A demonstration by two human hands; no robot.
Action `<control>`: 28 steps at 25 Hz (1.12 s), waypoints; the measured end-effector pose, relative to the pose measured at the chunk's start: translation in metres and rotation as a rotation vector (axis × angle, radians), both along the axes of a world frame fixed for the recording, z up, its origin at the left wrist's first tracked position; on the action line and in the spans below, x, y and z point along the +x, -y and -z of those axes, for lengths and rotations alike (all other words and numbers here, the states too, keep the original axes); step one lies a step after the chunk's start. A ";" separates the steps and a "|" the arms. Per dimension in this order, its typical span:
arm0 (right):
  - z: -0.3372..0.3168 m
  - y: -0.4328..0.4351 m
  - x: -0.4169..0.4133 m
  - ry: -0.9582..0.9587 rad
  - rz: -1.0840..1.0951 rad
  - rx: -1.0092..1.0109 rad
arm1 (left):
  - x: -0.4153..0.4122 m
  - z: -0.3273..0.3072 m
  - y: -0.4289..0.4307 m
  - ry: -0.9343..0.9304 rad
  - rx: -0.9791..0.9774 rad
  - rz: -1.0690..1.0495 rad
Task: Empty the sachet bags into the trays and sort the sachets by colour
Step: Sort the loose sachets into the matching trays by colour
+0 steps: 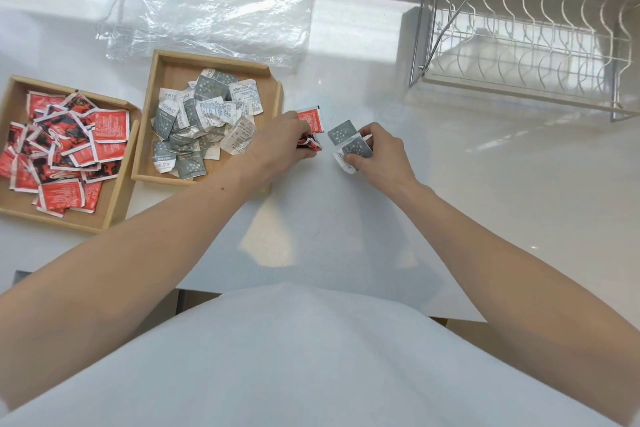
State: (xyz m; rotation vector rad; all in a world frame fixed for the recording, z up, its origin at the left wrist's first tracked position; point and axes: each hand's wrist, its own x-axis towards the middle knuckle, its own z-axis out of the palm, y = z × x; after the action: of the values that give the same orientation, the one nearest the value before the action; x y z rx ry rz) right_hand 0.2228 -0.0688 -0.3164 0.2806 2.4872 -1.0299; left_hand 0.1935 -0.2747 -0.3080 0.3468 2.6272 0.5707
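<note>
White surface [346, 236] nearly cleared: left hand [280, 142] pinching red sachets [310, 120], right hand [375, 152] pinching grey sachets [346, 140]; drop each into its matching tray

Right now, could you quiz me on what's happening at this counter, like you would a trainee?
1. True or false: the left hand holds grey sachets.
2. Which tray is nearer the hands: A) the tray of red sachets or B) the tray of grey sachets?
3. What lies behind the trays on the counter?

Key: 1. False, it holds red sachets; the right hand holds grey sachets. 2. B. 3. Clear plastic bags, emptied.
</note>
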 end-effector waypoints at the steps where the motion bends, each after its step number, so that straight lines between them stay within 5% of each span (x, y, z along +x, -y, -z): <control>1: 0.000 -0.001 -0.006 0.009 -0.004 0.001 | -0.006 0.000 -0.002 -0.002 -0.003 -0.002; 18: 0.012 -0.001 -0.041 0.058 -0.207 0.270 | -0.043 0.018 -0.019 -0.007 -0.098 0.086; 24: 0.012 0.004 -0.032 0.086 -0.127 0.119 | -0.031 0.013 -0.015 -0.064 -0.123 0.133; 28: 0.005 -0.003 -0.022 0.069 -0.018 0.021 | -0.018 0.004 -0.011 -0.009 0.122 -0.064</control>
State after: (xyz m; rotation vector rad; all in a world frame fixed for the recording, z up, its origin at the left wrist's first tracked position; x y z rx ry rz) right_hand 0.2005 -0.0656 -0.3211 0.2945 2.4358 -0.9716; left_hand 0.1754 -0.2640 -0.3115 0.3031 2.6262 0.7548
